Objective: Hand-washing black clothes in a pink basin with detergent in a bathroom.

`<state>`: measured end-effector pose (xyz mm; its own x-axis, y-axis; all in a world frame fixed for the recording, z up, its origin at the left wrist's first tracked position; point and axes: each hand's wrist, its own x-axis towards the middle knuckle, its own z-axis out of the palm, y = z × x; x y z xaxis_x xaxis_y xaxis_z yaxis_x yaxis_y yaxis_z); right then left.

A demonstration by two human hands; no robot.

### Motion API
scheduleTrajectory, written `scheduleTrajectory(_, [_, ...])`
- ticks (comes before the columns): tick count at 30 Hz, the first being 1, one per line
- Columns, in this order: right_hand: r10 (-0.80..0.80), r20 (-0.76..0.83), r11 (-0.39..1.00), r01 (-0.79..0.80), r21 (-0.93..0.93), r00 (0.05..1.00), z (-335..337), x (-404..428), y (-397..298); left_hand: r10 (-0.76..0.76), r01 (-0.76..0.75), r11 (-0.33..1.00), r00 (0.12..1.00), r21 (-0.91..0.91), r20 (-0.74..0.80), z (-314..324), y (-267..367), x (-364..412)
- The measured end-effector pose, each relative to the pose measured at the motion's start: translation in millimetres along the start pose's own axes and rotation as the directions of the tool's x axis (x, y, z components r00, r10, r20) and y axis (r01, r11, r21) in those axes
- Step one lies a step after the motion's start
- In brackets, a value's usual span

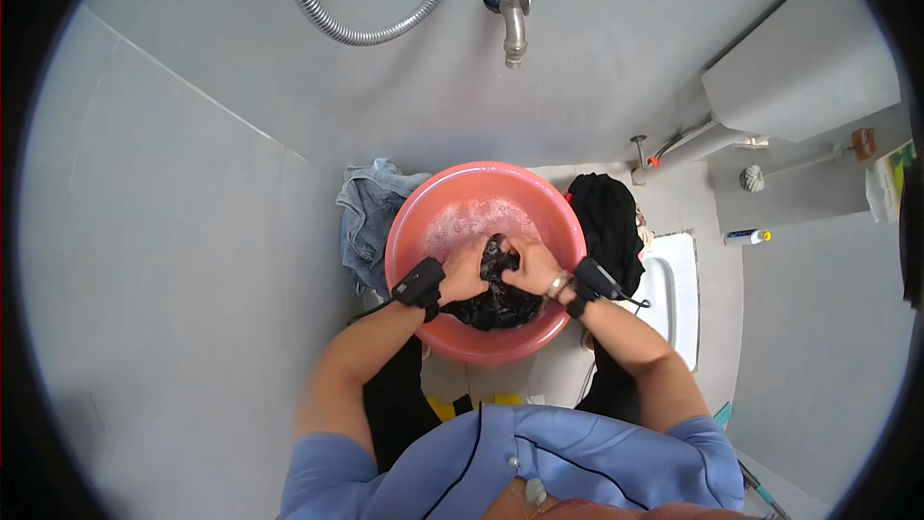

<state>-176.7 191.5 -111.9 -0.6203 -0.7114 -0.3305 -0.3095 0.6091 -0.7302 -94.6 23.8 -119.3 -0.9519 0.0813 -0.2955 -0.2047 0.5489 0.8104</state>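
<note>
A round pink plastic basin stands on the floor before me, with sudsy water and a wet black garment in it. At the garment's left side my left hand grips the cloth, its fingertips partly hidden. My right hand has hold of the cloth from the other side, thumb and fingers bent around a raised fold. Both hands are inside the basin, close together. Black devices are strapped to both wrists, and a bracelet circles the right one.
Blue denim clothing lies left of the basin, black clothing right of it. A squat toilet is farther right, near a capped bottle. A metal tap and a shower hose are at the wall.
</note>
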Motion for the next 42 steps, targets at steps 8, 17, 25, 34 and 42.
scheduleTrajectory(8, [0.026,0.279,0.821,0.139,-0.554,0.960,39,-60,6,-0.108,-0.071,0.772,0.964,0.631,0.241,30,13,-52])
scheduleTrajectory(17, [0.055,-0.158,0.884,-0.121,-0.452,0.986,69,27,53,-0.259,0.249,0.827,0.964,0.504,-0.050,46,-33,22])
scheduleTrajectory(25, [-0.006,-0.301,1.000,0.005,-0.006,0.953,43,16,30,-0.053,0.070,0.993,0.986,0.100,-0.161,22,-41,12])
scheduleTrajectory(34, [-0.062,-0.027,0.824,0.036,-0.566,0.998,73,-61,25,-0.292,0.085,0.801,0.920,0.593,0.262,45,22,-44])
scheduleTrajectory(42, [0.126,-0.244,0.965,-0.176,-0.194,0.962,78,24,37,-0.300,0.200,0.766,0.952,0.611,0.063,40,-36,16])
